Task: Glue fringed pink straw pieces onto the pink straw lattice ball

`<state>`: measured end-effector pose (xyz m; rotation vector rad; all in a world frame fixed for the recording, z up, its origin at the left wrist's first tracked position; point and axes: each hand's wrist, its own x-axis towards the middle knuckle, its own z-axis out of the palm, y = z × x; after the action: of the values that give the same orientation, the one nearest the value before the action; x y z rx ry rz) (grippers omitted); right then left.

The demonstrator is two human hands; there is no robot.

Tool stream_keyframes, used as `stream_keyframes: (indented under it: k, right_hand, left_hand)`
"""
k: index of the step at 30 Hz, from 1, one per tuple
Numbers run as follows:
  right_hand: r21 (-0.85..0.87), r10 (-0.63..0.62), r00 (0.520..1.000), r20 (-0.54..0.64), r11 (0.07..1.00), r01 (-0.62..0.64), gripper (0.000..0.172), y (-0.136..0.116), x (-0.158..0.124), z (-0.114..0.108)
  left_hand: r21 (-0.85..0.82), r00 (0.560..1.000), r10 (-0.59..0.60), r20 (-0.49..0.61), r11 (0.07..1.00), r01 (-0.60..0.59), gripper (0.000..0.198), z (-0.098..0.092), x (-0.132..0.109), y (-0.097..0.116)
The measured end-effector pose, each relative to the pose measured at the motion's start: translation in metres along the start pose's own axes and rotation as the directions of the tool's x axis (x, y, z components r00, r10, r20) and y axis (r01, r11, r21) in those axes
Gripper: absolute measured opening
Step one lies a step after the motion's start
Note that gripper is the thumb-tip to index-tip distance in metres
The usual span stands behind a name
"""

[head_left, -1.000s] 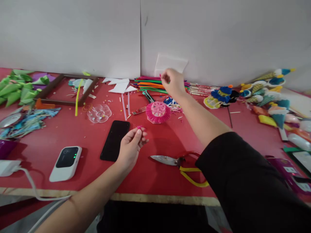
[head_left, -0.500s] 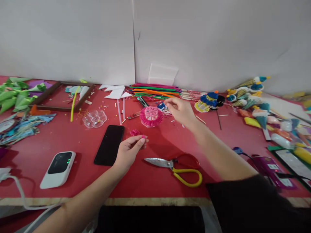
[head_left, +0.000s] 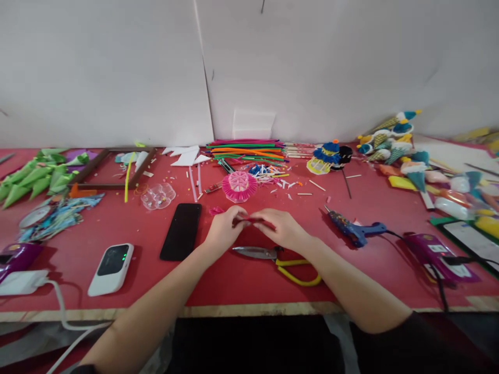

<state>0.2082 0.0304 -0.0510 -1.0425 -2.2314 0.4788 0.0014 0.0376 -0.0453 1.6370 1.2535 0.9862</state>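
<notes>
Above the red table, my left hand (head_left: 226, 228) and my right hand (head_left: 283, 227) meet fingertip to fingertip, both closed in a pinch. A small pink piece (head_left: 251, 220) is between the fingertips, mostly hidden; what my right fingers hold is hard to make out. Just behind my left hand lies a pink bundle of strips (head_left: 217, 211). Farther back stands a round pink pleated ornament (head_left: 239, 186). Scissors (head_left: 255, 252) with yellow and red handles lie under my hands, partly covered by the right one.
A phone (head_left: 180, 231) and a white device with a screen (head_left: 110, 269) lie left. At right are a blue glue gun (head_left: 355, 228) with a cord and a purple box (head_left: 432, 254). Coloured pipe cleaners (head_left: 245, 149) lie at the back. Finished cone-shaped crafts (head_left: 393, 137) fill the far right.
My right hand has come down and toward me from beside the pink ornament to meet my left hand. The left hand has moved slightly right. The view has shifted, bringing the glue gun into sight.
</notes>
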Motion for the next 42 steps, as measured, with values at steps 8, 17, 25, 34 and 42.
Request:
stream_keyframes:
  k: [8, 17, 25, 34, 42]
  right_hand:
    - [0.068, -0.008, 0.999, -0.045, 0.998, 0.011, 0.016, -0.002, 0.0, 0.011]
    - [0.106, -0.019, 0.997, -0.08, 0.994, 0.027, 0.015, 0.001, 0.0, 0.016]
    - [0.19, 0.064, 0.989, -0.132, 0.981, -0.038, 0.012, 0.003, -0.005, 0.017]
    - [0.319, 0.199, 0.963, -0.181, 0.938, -0.134, 0.013, 0.001, -0.005, 0.009]
    - [0.035, 0.103, 0.994, -0.031, 0.994, -0.102, 0.005, 0.005, -0.008, -0.001]
  left_hand:
    - [-0.006, 0.987, 0.102, 0.121, 0.995, -0.102, 0.013, -0.013, -0.002, -0.006]
    - [0.099, 0.976, 0.172, 0.134, 0.978, -0.186, 0.022, -0.011, -0.005, -0.005]
    - [0.124, 0.987, 0.138, 0.088, 0.981, -0.148, 0.01, -0.009, -0.005, -0.005]
    - [0.112, 0.993, 0.107, 0.054, 0.987, -0.112, 0.022, -0.007, -0.007, -0.006]
    - [0.289, 0.965, 0.22, 0.145, 0.923, -0.254, 0.01, -0.01, -0.006, -0.01]
